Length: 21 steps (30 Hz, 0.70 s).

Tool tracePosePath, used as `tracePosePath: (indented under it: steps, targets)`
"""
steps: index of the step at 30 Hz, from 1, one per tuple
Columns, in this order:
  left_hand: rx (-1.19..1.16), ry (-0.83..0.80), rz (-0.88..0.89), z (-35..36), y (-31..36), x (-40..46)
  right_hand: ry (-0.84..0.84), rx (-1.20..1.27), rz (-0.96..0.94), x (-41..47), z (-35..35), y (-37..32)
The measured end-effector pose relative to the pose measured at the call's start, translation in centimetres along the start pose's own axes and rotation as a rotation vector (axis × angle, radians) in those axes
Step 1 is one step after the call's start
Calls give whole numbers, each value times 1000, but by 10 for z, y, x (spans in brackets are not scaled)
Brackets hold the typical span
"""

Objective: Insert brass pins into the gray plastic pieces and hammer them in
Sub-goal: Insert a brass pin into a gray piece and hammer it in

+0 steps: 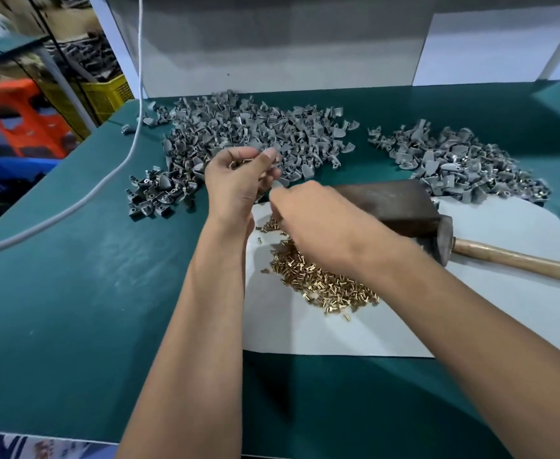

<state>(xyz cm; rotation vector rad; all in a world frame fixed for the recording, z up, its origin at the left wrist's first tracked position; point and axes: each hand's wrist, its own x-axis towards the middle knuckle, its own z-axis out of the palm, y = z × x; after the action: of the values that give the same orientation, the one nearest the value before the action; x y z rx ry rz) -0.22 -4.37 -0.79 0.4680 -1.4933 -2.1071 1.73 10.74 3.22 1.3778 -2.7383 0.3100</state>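
We are at a small factory assembly bench. The green-covered surface (73,293) carries heaps of identical gray plastic pieces (255,134), a loose pile of brass pins (321,279) on a white sheet (437,309), and a wooden-handled hammer (490,253). To our left stand stacked plastic crates (106,94) of parts.

Left hand (238,180), centre of the frame: raised, fingers curled, thumb meeting fingertips. Right hand (318,223), just right of it: palm down, fingers bent downward. Both forearms bare.
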Motion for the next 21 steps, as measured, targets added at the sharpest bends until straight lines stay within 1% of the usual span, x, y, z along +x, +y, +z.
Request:
tracePosePath:
  steps: [3,5,10,12,15,18,21]
  targets:
    - [13,-114,90,12,-4,-9,138,232,81,-15,-8,24]
    - [5,-180,94,22,-6,-17,232,352,118,-31,-12,44]
    - [-19,-277,-12,41,-7,-32,557,347,246,-68,-15,96]
    - [-10,-303,-20,45,-8,-33,646,390,313,-77,-13,115]
    - [38,-327,-40,45,-8,-32,665,467,395,-83,-7,131]
    - [98,-371,-71,45,-7,-32,678,505,401,-84,-2,132]
    - [133,-433,-3,52,-12,-36,681,582,391,-82,0,125]
